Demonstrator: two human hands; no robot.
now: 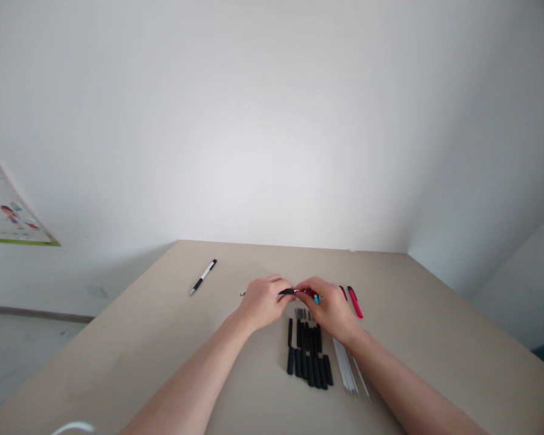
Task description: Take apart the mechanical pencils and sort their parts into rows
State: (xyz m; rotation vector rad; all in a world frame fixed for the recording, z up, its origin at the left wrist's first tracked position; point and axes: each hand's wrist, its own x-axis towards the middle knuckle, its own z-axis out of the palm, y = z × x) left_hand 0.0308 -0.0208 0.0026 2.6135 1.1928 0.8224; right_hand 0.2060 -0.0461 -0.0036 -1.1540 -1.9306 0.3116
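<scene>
My left hand (263, 299) is closed around a black pen barrel (287, 291). A thin tip pokes out past the left side of this hand. My right hand (329, 304) meets it from the right, its thumb and fingers pinched at the barrel's end on a thin piece too small to name. Just below the hands lie several small metal springs (303, 313). Nearer to me are rows of short black pen parts (309, 368). White pen refills (346, 370) lie beside and partly under my right forearm.
A white and black pen (204, 277) lies alone at the left of the beige table (163, 338). Red pen parts (355, 302) and a blue piece (317, 298) are near my right hand. A white wall (272, 133) stands behind the table, with a poster (9, 205) at left.
</scene>
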